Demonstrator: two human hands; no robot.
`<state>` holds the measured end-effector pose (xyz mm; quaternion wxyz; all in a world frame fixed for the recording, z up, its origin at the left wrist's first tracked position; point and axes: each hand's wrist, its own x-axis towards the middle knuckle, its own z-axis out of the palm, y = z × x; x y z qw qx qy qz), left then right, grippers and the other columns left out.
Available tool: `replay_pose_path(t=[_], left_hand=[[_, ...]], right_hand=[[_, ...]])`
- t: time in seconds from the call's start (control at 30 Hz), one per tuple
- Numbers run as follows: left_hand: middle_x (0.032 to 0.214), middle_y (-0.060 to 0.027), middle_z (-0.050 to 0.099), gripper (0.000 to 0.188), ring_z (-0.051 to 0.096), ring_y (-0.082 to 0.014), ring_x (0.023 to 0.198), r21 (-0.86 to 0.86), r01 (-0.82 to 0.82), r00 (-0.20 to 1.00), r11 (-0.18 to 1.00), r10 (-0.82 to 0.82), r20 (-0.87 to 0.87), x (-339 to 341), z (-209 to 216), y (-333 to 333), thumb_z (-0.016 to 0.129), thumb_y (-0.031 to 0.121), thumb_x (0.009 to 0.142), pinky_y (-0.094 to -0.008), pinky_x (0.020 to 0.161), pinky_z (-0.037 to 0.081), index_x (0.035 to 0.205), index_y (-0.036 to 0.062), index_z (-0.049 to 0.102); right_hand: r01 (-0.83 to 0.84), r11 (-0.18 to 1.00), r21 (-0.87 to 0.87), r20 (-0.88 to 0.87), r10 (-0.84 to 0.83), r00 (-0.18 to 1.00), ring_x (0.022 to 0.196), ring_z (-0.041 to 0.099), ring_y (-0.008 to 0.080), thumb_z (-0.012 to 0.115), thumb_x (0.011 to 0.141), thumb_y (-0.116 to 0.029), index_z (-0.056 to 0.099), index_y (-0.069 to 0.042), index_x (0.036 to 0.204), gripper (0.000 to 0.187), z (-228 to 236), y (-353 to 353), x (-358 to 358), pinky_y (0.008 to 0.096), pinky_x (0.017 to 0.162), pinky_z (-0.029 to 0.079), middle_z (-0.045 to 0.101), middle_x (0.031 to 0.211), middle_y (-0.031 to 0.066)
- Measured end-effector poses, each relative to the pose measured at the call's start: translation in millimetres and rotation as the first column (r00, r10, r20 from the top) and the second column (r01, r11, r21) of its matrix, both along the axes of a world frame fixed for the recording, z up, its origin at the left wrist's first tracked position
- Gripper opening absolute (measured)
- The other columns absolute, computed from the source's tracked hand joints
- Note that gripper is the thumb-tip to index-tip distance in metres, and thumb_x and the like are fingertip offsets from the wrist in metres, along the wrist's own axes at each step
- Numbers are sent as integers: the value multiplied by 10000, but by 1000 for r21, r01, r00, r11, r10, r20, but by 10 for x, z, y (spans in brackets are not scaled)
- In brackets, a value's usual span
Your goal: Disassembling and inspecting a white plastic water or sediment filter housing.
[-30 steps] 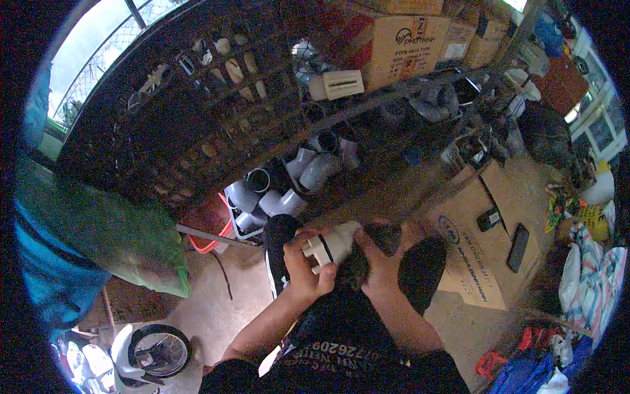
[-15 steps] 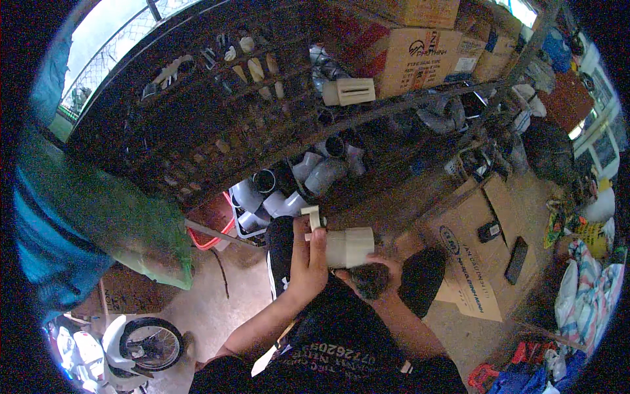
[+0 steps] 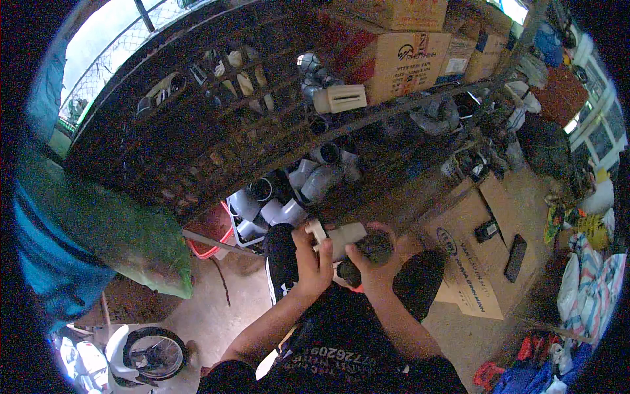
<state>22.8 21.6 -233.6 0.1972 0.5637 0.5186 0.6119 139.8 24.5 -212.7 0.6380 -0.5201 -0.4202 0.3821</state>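
My left hand (image 3: 314, 269) grips a cream plastic pipe fitting (image 3: 348, 238) above my lap, fingers wrapped around its left end. A short angular piece like a handle (image 3: 317, 230) sticks up from that end. My right hand (image 3: 380, 272) is curled around a dark round object (image 3: 376, 247), close against the fitting's right end; its thumb reaches the fitting's near side. Just below lies another dark rounded shape (image 3: 348, 272), partly hidden by the right thumb; I cannot make out its kind.
Grey pipe elbows (image 3: 321, 182) fill a bin under a dark shelf rack. A slotted cream fitting (image 3: 344, 98) and cardboard boxes (image 3: 407, 62) sit on the shelf. Flattened cardboard (image 3: 469, 276) bears a phone (image 3: 486, 231) and a dark remote-like object (image 3: 516, 258). A motorbike wheel (image 3: 154, 353) stands lower left.
The cream fitting has turned, its right end tilting up and away. My right hand has moved up around the dark round object, beside the fitting's end. The view has shifted slightly.
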Motion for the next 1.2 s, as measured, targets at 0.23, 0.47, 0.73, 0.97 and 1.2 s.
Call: replay_pose_path(t=[0.23,0.47,0.73,0.97,1.2], left_hand=[[973,-138,484,335,486,-170,873,-228,166,855,959,-25,518,37,211,27,476,165,873,-297,749,420,1109,-7,312],[1122,-118,435,425,433,-188,994,-181,173,985,968,-167,46,117,363,-244,420,253,898,-315,851,357,1206,-9,289],[952,-77,498,343,491,-123,817,-95,219,911,971,-169,376,37,505,-94,447,210,895,-249,689,429,1140,10,314],[961,-92,485,373,506,-135,778,-84,267,881,960,-208,426,13,617,-229,516,104,844,-249,607,461,1144,10,315],[961,-86,457,431,517,-157,776,-60,433,667,899,-275,692,-26,654,-228,543,-8,757,-296,613,499,1136,22,340]], right_hand=[[-338,933,124,629,190,754,828,589,165,761,624,-104,584,-55,882,316,198,-54,299,303,762,464,627,896,60],[69,994,-87,-284,-91,954,797,608,200,695,723,-184,592,-70,935,262,-50,52,177,317,734,480,627,921,89],[-560,827,43,-960,190,206,888,589,249,422,879,-317,546,-15,1039,364,-93,143,308,388,791,489,604,987,137],[-488,865,114,-937,257,237,971,554,249,394,890,-284,535,1,1045,354,-107,186,344,384,879,439,582,1037,152],[-454,876,162,-956,253,148,1003,535,263,391,891,-264,512,12,1068,349,-192,184,401,396,898,425,573,1049,158]])
